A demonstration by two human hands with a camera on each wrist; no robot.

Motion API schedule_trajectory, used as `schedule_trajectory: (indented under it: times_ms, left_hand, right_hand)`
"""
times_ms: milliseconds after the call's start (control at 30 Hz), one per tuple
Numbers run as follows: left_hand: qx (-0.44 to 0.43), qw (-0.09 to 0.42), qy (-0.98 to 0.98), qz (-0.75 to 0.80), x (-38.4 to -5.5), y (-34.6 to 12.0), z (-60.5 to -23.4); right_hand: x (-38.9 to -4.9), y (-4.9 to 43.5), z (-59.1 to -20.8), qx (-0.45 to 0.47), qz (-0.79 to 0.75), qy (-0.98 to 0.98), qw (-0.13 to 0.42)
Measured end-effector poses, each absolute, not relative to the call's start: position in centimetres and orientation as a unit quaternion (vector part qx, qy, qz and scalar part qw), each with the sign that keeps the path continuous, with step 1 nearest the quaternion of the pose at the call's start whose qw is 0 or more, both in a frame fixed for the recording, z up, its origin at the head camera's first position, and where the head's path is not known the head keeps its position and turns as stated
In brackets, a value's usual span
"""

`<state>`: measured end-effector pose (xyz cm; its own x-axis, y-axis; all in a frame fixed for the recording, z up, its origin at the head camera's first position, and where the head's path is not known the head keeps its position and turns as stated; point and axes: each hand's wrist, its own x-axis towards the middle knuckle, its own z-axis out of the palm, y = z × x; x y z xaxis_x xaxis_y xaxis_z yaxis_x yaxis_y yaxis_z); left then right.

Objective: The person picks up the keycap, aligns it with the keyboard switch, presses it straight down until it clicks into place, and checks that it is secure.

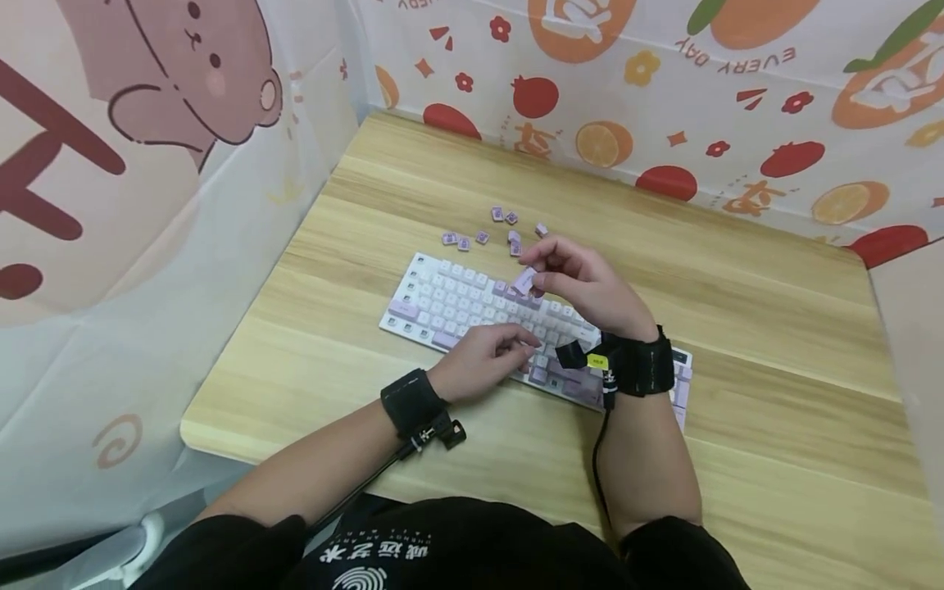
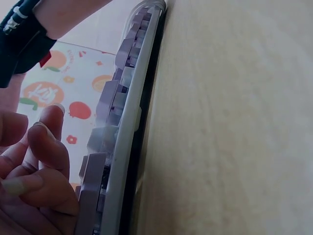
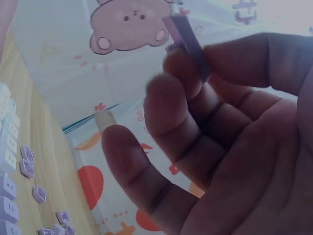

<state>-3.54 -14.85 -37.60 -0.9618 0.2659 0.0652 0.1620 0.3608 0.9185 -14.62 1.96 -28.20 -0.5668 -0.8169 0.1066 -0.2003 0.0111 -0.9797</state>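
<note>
A white and lilac keyboard lies at a slant across the wooden table. Above its back edge my right hand pinches a long lilac keycap between thumb and fingers. In the right wrist view, the same keycap stands on edge between the fingertips, seen from the side. My left hand is at the keyboard's front edge, its fingers loosely bent over the lower rows. The left wrist view shows those fingers holding nothing beside the raised keys. My right forearm and wrist hide part of the keyboard's right side.
Several small lilac keycaps lie scattered on the table behind the keyboard. Black wrist bands with cameras and cables sit on both wrists. Printed cloths hang along the table's back and left sides.
</note>
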Motion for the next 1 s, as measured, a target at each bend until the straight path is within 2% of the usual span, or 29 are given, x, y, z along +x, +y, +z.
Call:
schedule_trajectory:
  times_ms: [233,300,533,800,1000]
  left_hand:
    - [0.167,0.081,0.8,0.571,-4.5,-13.2,-37.0]
    - [0.17,0.076,0.789,0.585,-4.6,-13.0,-36.8]
    - [0.169,-0.005,0.786,0.595,-3.5,-14.4,-35.2]
    - [0.11,-0.109,0.841,0.518,-1.2,-18.3,-32.8]
    - [0.199,-0.182,0.879,0.392,-1.0,-18.7,-30.5]
  right_hand:
    - [-14.3,5.4,-27.8,-0.39,-0.607,0.659,0.213]
    - [-14.2,5.8,-27.6,-0.395,-0.591,0.673,0.203]
    - [-13.8,4.6,-27.7,-0.424,-0.547,0.69,0.212]
    - [-13.4,3.0,-28.3,-0.446,-0.58,0.623,0.276]
    - [-12.9,2.4,-28.3,-0.44,-0.602,0.583,0.321]
